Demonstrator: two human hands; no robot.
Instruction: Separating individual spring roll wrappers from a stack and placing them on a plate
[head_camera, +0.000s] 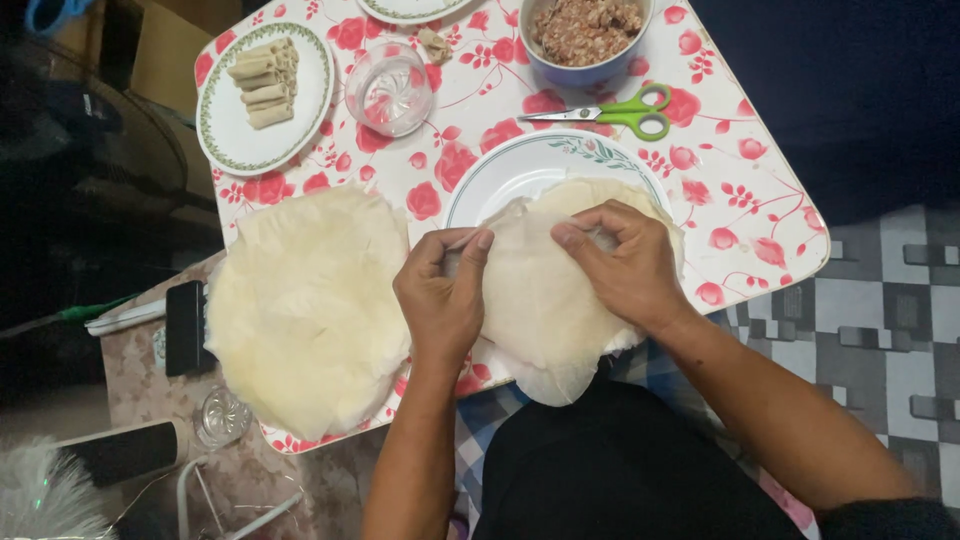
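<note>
My left hand and my right hand both pinch a thin pale round wrapper that lies across a white plate with a green rim and hangs over the table's near edge. The fingertips of the two hands are close together on the wrapper's upper part. To the left lies a thick stack of the same wrappers.
The small table has a white cloth with red flowers. On it stand a plate of several rolled wraps, a clear glass, a blue bowl of minced filling and green-handled scissors. A dark phone lies at left.
</note>
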